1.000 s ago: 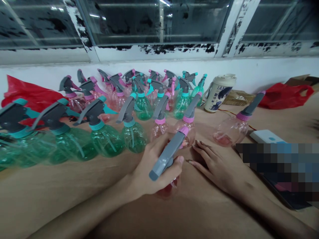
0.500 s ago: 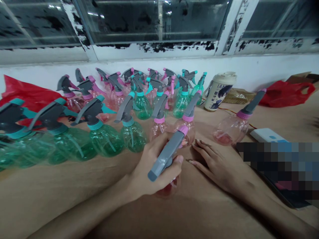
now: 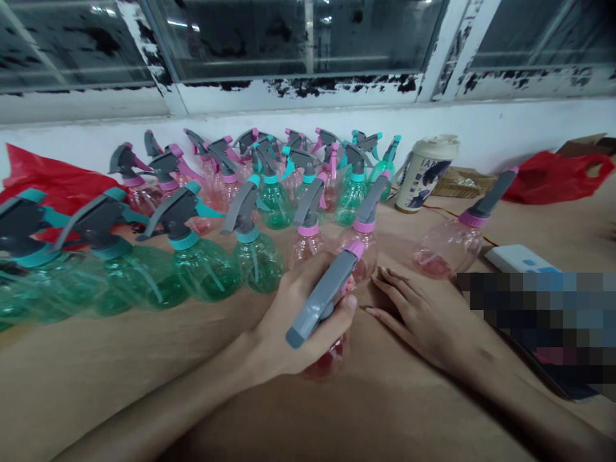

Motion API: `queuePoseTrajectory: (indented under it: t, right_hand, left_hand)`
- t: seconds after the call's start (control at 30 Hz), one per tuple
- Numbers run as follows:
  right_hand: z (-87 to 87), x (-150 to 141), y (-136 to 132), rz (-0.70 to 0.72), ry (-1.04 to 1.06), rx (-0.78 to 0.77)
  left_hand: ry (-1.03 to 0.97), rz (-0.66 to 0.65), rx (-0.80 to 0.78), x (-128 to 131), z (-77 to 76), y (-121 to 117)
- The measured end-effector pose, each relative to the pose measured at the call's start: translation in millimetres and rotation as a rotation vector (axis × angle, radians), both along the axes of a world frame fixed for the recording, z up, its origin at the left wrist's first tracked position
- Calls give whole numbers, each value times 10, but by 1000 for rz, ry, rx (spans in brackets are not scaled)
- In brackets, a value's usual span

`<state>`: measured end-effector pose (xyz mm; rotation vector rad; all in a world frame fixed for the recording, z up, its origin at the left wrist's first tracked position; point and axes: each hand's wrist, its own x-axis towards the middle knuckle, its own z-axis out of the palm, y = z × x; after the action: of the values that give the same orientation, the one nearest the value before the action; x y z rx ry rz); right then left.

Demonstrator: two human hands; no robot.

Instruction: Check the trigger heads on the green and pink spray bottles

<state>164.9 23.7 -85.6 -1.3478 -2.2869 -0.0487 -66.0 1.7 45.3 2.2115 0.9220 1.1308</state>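
Note:
My left hand (image 3: 293,327) is wrapped round a pink spray bottle (image 3: 327,359) with a grey trigger head (image 3: 322,298) and pink collar; it stands on the brown table (image 3: 120,378) in front of me. My right hand (image 3: 423,317) lies flat on the table just to the right of that bottle, fingers stretched out and holding nothing. Right behind my hands stand two more pink bottles (image 3: 363,244), and a row of green bottles with teal collars (image 3: 205,260) runs off to the left.
Several more pink and green spray bottles (image 3: 289,173) crowd the back by the white wall. A lone pink bottle (image 3: 452,240) stands at the right, near a lidded cup (image 3: 426,173), a white box (image 3: 522,260) and a red bag (image 3: 553,176). Another red bag (image 3: 52,183) lies left.
Almost nothing differs: my left hand keeps its grip on the pink bottle and has shifted it very slightly; the right hand stays flat on the table.

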Motion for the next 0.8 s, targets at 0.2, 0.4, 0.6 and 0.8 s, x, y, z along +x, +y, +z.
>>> queuePoseTrajectory:
  t: [0.2, 0.4, 0.6, 0.8]
  right_hand:
    - [35, -6, -5, 6, -22, -10]
    - [33, -1, 0, 1, -39, -5]
    - [43, 6, -3, 4, -45, -29]
    - [51, 1, -4, -3, -57, -38]
  left_hand:
    - [-6, -25, -33, -11, 0, -6]
    - [-24, 10, 50, -30, -55, 8]
    - [-12, 56, 61, -23, -93, 5]
    - [6, 124, 12, -5, -74, -26]
